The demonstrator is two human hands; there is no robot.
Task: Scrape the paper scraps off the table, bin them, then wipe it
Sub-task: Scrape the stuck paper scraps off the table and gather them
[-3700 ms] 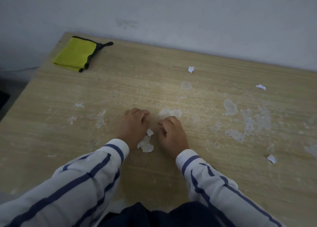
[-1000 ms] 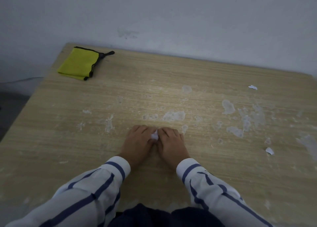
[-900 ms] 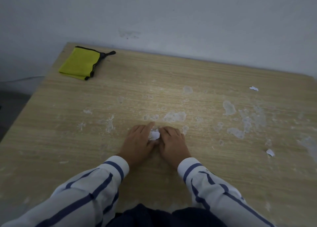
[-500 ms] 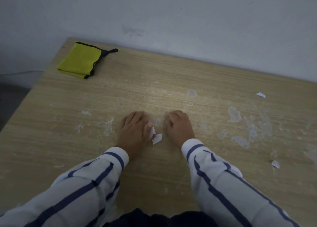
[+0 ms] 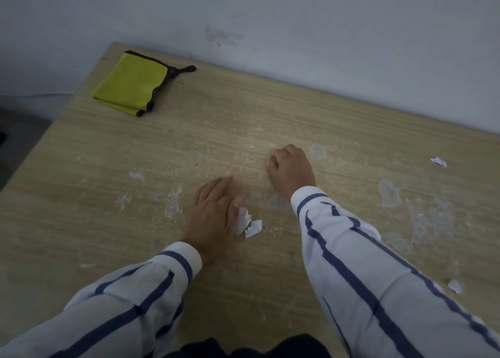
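Note:
Two small white paper scraps [image 5: 247, 222] lie on the wooden table [image 5: 81, 222] right beside the thumb of my left hand [image 5: 213, 211]. That hand lies flat on the table, fingers straight. My right hand [image 5: 290, 168] is farther back and to the right, fingers curled with the tips down on the tabletop; what is under them is hidden. More loose scraps lie at the far right [image 5: 438, 161] and near the right front [image 5: 455, 286]. Pale stuck paper residue [image 5: 389, 192] patches the surface on the right.
A folded yellow cloth [image 5: 132, 87] with black trim lies at the back left corner. A grey wall runs behind the table. The table's left edge drops to a dark floor. No bin is in view.
My right hand has moved away from the left one, back and to the right across the table. The left hand stays flat beside the two scraps.

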